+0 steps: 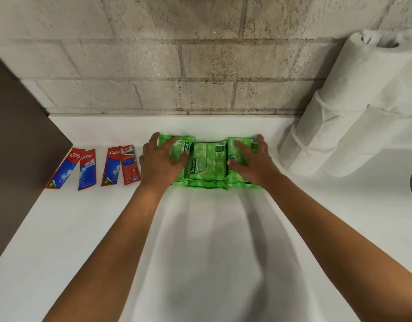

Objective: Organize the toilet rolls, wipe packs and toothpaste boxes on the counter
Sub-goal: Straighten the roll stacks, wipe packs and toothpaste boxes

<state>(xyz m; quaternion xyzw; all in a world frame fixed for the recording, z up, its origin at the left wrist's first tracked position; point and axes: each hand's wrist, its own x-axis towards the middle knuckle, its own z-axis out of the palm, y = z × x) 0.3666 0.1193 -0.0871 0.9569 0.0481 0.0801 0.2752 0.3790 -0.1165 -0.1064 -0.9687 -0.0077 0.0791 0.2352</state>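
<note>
Both flat, my left hand (163, 162) and right hand (251, 159) press the outer wipe packs (206, 163) inward, squaring the row on the bench (84, 228), gripping nothing.

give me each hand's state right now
Left hand: open, fingers flat on the wipe packs.
Right hand: open, flat on the packs too.

glossy plastic wipe packs (206, 163), matt white counter (84, 228), rough stone wall (153, 54)

green wipe packs (207, 163), red/blue toothpaste boxes (93, 168), white rolls (353, 108), white counter (84, 228)
</note>
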